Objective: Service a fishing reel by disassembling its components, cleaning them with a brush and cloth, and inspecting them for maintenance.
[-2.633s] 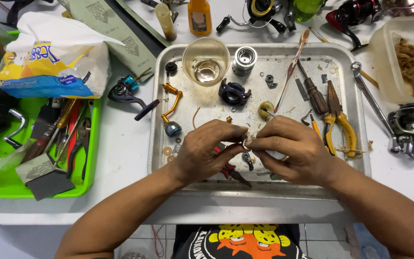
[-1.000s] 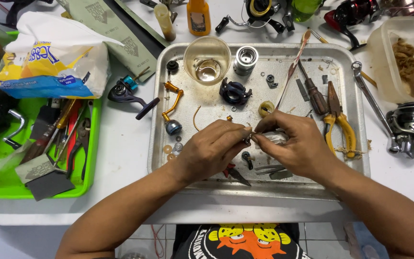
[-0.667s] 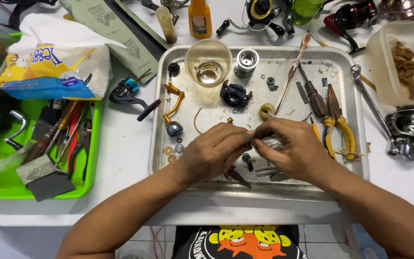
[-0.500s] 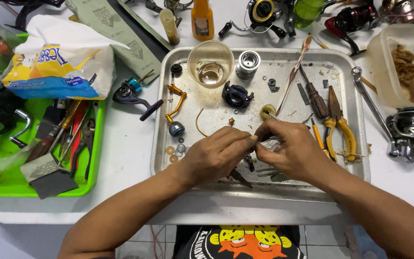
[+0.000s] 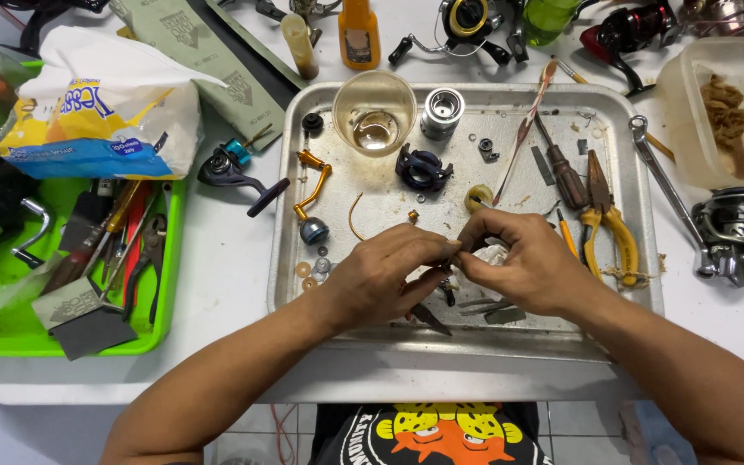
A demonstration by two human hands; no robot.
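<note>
**Bench inventory: 2 hands at a parts tray**

Nearest us, the shallow rectangular metal tray point(image 5: 639, 284) sits at the white table's front edge, likely so loose parts cannot roll off.

1. Left hand point(image 5: 381, 280): fingers curled, thumb and fingertips pinched toward the right hand on something small; we cannot tell what.
2. Right hand point(image 5: 531, 267): fingers closed around a crumpled white wad of cloth or paper point(image 5: 491, 256), held just above the tray floor at mid-tray, touching the left fingertips, as if to wipe a part.
3. Under the hands: dark flat metal pieces point(image 5: 492, 312), partly hidden.
4. Beside the right hand: yellow-handled pliers point(image 5: 613, 232) and a brown-handled screwdriver point(image 5: 566, 172), laid within reach.
5. Left of the hands: an orange reel handle with a grey knob point(image 5: 310, 194).
6. Farther back in the tray: a clear plastic cup of liquid point(image 5: 375, 112), a silver spool point(image 5: 439, 112), a black ring-shaped part point(image 5: 422, 168).
7. Off-tray left: a green plastic tray of hand tools point(image 5: 165, 284).
</note>
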